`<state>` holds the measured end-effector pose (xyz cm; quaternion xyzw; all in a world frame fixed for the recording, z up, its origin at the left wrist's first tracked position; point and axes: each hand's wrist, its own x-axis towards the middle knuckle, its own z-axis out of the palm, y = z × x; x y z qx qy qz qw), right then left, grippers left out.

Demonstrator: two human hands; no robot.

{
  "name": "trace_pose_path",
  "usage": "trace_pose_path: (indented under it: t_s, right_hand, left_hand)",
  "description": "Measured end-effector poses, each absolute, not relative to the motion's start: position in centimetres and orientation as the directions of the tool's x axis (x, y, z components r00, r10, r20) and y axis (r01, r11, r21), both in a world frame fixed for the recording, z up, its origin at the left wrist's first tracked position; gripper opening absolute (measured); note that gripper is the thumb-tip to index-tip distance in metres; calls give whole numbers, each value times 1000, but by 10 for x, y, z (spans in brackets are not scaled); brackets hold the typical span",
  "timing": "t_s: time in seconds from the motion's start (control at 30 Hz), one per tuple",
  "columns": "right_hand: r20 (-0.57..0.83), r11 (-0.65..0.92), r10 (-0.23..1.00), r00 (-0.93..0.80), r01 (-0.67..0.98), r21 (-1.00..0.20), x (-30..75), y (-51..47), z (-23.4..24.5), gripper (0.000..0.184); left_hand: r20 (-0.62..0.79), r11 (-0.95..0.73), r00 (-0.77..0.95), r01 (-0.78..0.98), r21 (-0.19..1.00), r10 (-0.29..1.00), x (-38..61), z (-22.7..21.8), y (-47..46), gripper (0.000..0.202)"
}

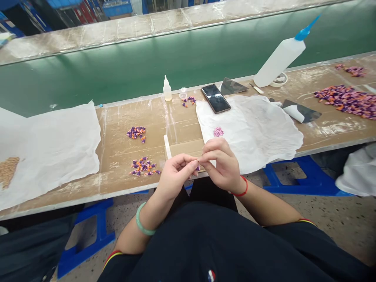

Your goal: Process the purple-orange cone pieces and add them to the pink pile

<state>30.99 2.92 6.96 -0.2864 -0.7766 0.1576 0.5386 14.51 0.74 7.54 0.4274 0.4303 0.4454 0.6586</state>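
My left hand (176,172), with a green bangle at the wrist, pinches a small purple figurine piece (197,168) over the table's front edge. Thumb and index finger of my right hand (221,164) are pressed together right at that piece; what is between them, if anything, is too small to tell. Left of my hands lie two loose groups of small purple and orange figurine pieces (143,166). A little pile of pink and white bits (218,132) rests on a white cloth (252,129) beyond my right hand. A white stick (167,146) lies just beyond my left hand.
A small dropper bottle (167,89), a phone (216,98) and a large white bottle with a blue nozzle (280,60) are along the back. Another white cloth (58,145) covers the left side. Many purple and pink pieces (349,101) lie far right.
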Motion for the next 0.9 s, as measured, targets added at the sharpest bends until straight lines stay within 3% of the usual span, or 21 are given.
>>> trace_pose_path:
  t_s: [0.3, 0.43, 0.53, 0.67, 0.8, 0.9]
  right_hand:
    - [776, 820, 564, -283, 306, -484, 308, 30, 66, 21]
    - [680, 730, 683, -268, 214, -649, 309, 28, 71, 11]
    - [503, 557, 817, -283, 157, -816, 311, 25, 76, 7]
    - [320, 390, 891, -321, 182, -903, 312, 23, 80, 10]
    - [241, 306, 914, -328, 165, -938, 311, 23, 83, 10]
    - [217, 277, 917, -334, 141, -950, 310, 23, 84, 10]
  left_hand:
    - [-34, 33, 160, 8, 999, 987, 143, 80, 5, 22]
    - [129, -148, 129, 151, 977, 983, 143, 81, 2, 16]
    - [357, -380, 133, 380, 844, 925, 142, 82, 1, 13]
    - [589, -592, 213, 557, 582, 780, 140, 82, 3, 13]
    - [686, -691, 295, 592, 416, 665, 140, 81, 5, 13]
    - [696, -705, 313, 596, 386, 646, 141, 81, 6, 13]
